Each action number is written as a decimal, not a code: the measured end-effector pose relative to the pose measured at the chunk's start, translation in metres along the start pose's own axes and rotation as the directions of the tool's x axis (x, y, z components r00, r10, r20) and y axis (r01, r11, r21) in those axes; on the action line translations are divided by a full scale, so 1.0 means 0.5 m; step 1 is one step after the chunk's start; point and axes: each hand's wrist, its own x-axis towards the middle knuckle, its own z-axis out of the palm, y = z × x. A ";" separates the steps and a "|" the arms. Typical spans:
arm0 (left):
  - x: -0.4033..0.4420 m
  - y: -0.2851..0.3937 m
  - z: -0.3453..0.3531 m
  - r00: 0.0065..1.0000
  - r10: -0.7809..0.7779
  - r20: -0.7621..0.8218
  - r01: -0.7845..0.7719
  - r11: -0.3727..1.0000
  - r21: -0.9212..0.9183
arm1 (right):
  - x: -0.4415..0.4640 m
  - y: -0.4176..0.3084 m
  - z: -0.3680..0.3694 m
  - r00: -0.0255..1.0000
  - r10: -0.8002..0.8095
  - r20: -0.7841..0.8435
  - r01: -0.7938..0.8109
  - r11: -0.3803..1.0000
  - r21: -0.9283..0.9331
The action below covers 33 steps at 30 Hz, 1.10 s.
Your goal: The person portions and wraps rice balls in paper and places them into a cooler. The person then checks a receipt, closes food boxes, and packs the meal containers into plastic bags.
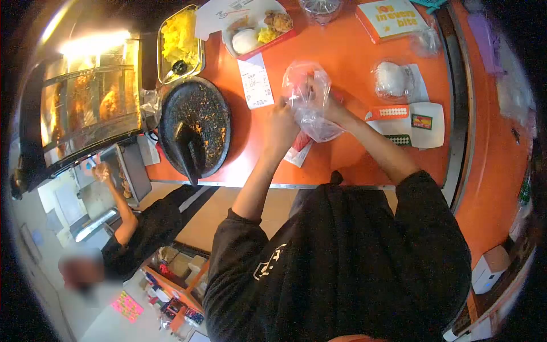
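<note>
Both my hands are at a clear plastic bag (322,122) above the orange counter (353,54). The fingers of my left hand (280,126) are closed on the bag's left side. On its right side my right hand (336,111) is closed on the plastic too, its fingertips partly hidden. Something reddish shows through the bag; I cannot make out what it is. A printed receipt (256,81) lies left of the bag. Beyond it stands an open box (265,50) with a white rounded item, yellow food and fried pieces.
At the left are a stone mortar (213,105) with a dark pestle (185,145), a metal tray (199,57) of yellow food and a lit glass case (94,102). Right are a wrapped white item (390,78) and cartons (427,122). A co-worker (145,231) stands lower left.
</note>
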 end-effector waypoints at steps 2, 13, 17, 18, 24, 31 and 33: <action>0.008 -0.009 -0.006 0.999 -0.006 0.036 0.006 1.000 0.007 | -0.003 -0.021 0.005 0.995 -0.020 -0.097 0.020 1.000 0.003; 0.013 -0.019 -0.021 1.000 0.014 0.017 -0.012 0.994 -0.113 | -0.013 0.029 0.006 0.985 0.159 -0.073 -0.161 0.987 -0.022; 0.016 -0.019 -0.018 0.997 0.029 0.065 -0.031 0.999 0.025 | -0.014 0.053 -0.025 1.000 0.018 0.008 -0.011 0.853 -0.522; 0.018 -0.026 -0.012 0.994 0.060 0.090 -0.059 0.998 -0.015 | -0.004 -0.010 -0.028 0.991 0.117 0.064 -0.066 0.845 -0.531; 0.021 -0.065 0.010 0.975 -0.168 0.144 0.212 0.893 -0.397 | -0.014 -0.035 -0.024 0.969 0.230 -0.089 -0.246 0.915 -0.319; 0.007 -0.095 0.035 0.813 -0.321 0.485 0.528 0.057 -0.847 | -0.090 -0.048 0.096 0.910 -0.413 0.040 0.308 0.609 -0.731; 0.007 -0.089 0.036 0.814 -0.327 0.481 0.513 0.014 -0.858 | -0.098 -0.034 0.110 0.927 -0.370 0.057 0.261 0.531 -0.807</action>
